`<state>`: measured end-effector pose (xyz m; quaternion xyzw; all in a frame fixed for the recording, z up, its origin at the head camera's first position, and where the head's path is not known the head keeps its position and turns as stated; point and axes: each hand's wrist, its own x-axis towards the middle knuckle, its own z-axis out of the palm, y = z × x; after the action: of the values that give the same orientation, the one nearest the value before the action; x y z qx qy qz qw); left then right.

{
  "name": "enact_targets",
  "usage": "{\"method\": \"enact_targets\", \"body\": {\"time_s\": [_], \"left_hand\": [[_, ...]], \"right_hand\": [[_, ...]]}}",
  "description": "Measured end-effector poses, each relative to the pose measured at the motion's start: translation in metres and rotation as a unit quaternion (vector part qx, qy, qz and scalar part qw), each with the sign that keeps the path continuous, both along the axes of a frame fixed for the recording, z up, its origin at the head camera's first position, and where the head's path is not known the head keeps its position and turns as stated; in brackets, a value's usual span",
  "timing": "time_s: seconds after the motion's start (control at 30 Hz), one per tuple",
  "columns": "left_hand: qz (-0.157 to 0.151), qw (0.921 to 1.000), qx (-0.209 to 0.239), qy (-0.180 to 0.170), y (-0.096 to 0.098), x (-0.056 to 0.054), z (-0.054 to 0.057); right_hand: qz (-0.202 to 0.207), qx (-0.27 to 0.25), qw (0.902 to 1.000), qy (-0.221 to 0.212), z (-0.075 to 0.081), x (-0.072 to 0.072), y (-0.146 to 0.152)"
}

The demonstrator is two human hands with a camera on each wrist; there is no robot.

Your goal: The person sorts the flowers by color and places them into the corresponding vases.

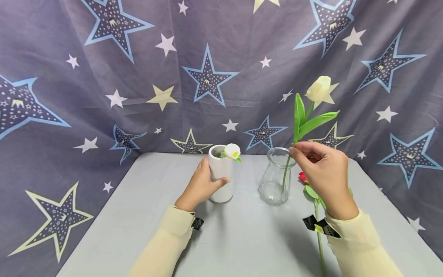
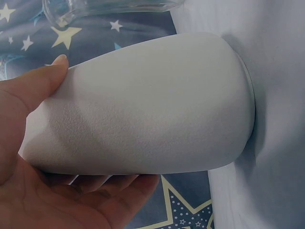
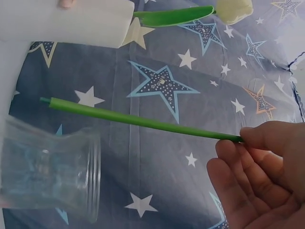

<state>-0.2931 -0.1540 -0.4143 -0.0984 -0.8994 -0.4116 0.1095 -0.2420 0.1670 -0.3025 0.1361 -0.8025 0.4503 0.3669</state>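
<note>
My left hand [image 1: 204,184] grips the white vase [image 1: 222,181], thumb on one side and fingers round the other, as the left wrist view also shows. A white tulip [image 1: 232,151] stands in that vase, its bloom just over the rim; its lower stem is hidden. My right hand [image 1: 325,169] pinches a second white tulip [image 1: 318,89] by the stem, just under its green leaves. That tulip is upright, bloom up. Its bare stem [image 3: 143,121] hangs beside the clear glass vase [image 3: 47,171], outside its mouth in the right wrist view.
A red flower [image 1: 303,177] with a long green stem [image 1: 320,250] lies on the grey table [image 1: 242,246], partly hidden by my right hand and sleeve. Behind the table hangs a star-patterned cloth [image 1: 242,50].
</note>
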Motion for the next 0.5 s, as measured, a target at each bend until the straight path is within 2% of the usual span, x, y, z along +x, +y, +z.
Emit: {"method": "enact_targets", "body": {"time_s": [0.3,0.5], "left_hand": [[0.0,1.0,0.0,-0.006,0.0,0.0,0.001],[0.0,1.0,0.001,-0.006,0.0,0.0,0.001]], "right_hand": [[0.043,-0.024,0.9988,0.007,0.006,-0.005,-0.015],[0.049,-0.018,0.9986,0.01,0.01,-0.01,-0.021]]}}
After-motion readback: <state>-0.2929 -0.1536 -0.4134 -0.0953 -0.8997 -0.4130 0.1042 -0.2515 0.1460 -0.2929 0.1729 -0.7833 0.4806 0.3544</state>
